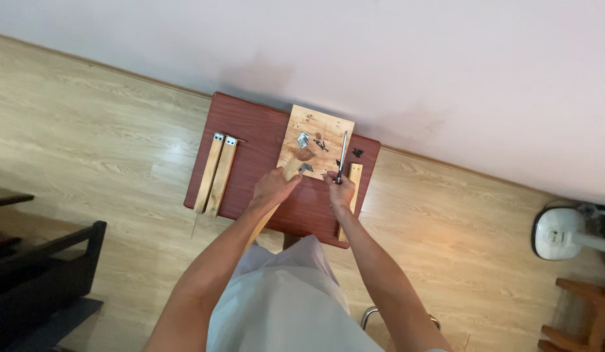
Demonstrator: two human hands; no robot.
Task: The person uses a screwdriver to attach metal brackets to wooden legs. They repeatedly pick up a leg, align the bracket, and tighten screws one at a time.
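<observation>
My left hand (274,187) grips a pale wooden slat (290,171) whose far end bears a small metal bracket (307,167). A screwdriver (342,157) stands in my right hand (341,190), its shaft pointing away from me across a square wooden board (330,125). Small metal brackets (303,139) and dark screws (321,145) lie on that board. Everything rests on a small red-brown table (250,133).
Two wooden slats with metal brackets at their far ends (216,173) lie side by side on the table's left part. Another slat (354,175) lies under my right hand. A white fan base (561,233) stands right; dark furniture (35,274) is left.
</observation>
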